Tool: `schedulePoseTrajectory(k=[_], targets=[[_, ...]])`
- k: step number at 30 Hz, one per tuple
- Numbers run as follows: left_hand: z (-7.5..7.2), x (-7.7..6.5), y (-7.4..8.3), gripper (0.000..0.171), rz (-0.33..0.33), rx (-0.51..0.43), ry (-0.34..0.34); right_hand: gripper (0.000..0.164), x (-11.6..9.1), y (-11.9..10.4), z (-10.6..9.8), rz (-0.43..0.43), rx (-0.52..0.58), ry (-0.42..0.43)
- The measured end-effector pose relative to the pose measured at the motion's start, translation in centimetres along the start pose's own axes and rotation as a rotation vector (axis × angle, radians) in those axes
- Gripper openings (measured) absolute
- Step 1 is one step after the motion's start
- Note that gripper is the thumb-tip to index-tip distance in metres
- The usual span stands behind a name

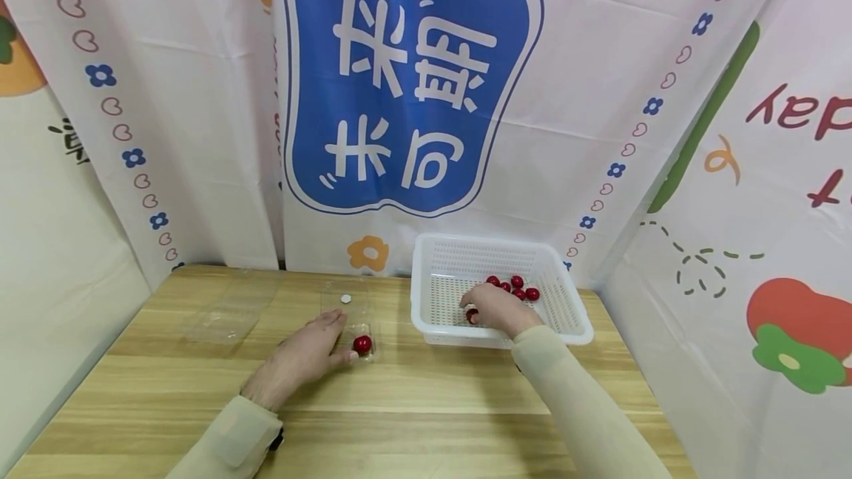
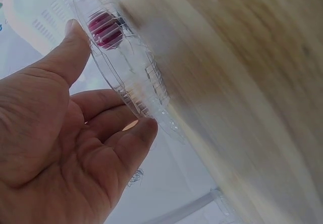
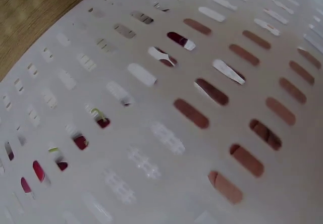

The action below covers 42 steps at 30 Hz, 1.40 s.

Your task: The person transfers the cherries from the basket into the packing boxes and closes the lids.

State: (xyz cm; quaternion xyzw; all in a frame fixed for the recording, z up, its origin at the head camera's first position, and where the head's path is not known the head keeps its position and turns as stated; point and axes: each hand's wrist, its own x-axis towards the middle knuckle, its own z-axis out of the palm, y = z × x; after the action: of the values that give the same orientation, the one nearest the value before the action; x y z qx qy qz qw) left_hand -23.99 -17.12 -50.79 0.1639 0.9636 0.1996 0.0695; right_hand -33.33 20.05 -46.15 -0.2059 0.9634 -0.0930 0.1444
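Observation:
My left hand (image 1: 308, 352) holds the left side of a clear plastic clamshell box (image 2: 131, 77), its thumb and fingertips on the rim. One red cherry (image 1: 362, 345) sits in the box's near end, and the raised lid (image 1: 336, 291) bears a small white sticker (image 1: 346, 299). My right hand (image 1: 495, 307) reaches down into a white slotted basket (image 1: 435, 338), fingers curled about a cherry (image 1: 472, 316). Several more cherries (image 1: 517, 282) lie beyond that hand. The basket's wall fills the right wrist view and hides most of the hand; dark red shows through its slots (image 3: 212, 92).
Another clear plastic box (image 1: 222, 320) stands at the left of the wooden table (image 1: 399, 420). Printed white curtains (image 1: 213, 139) hang behind the table and along its sides. The basket stands close to the back edge.

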Motion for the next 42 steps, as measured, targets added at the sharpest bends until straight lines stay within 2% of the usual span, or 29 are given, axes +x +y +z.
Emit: schedulePoseTrajectory(k=[12, 24, 42], targets=[[0.0, -0.1, 0.0, 0.084, 0.003, -0.003, 0.004, 0.024, 0.9, 0.6, 0.6, -0.097, -0.059, 0.006], [0.0, 0.0, -0.1, 0.085, -0.006, 0.003, -0.004, 0.022, 1.4, 0.5, 0.2, -0.124, -0.048, 0.076], [0.0, 0.0, -0.1, 0.085, -0.001, -0.004, -0.006, 0.022, 0.5, -2.3, -1.4, -0.210, -0.086, 0.169]])
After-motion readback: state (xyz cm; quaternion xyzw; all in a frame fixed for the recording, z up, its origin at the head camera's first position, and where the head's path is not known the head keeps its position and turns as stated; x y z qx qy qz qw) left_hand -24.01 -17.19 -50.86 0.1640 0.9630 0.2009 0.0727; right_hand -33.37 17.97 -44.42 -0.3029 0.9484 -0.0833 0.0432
